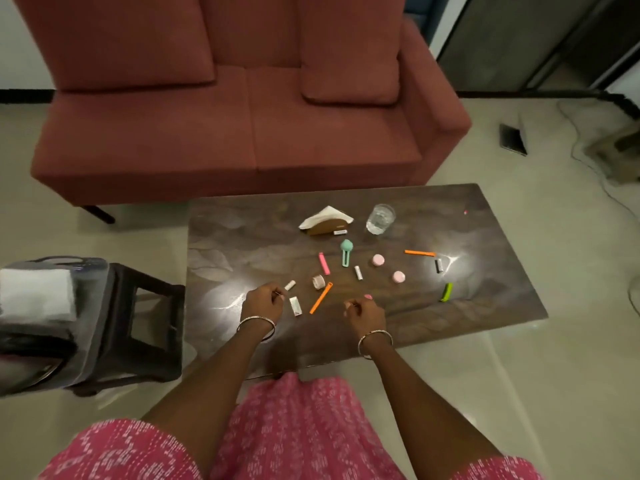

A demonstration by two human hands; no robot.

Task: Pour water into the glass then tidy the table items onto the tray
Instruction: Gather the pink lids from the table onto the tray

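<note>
A glass (380,219) holding water stands at the far side of the dark table (485,220), next to a brown napkin holder (327,223). Small items lie scattered in front of them: a pink clip (324,263), a teal clip (346,252), two orange sticks (321,297) (419,252), a green clip (446,292), white tubes (295,305) (358,272) and two pink round pieces (378,260) (399,277). My left hand (263,303) hovers with curled fingers beside a white tube (290,285). My right hand (367,315) is curled too, just before a small pink piece (367,296). Neither hand plainly holds anything.
A dark stool (152,327) at the table's left carries a blurred grey container (86,306) with a white cloth (34,294) in it. A red sofa (242,133) stands behind the table. A phone (512,138) and cables lie on the floor at the right.
</note>
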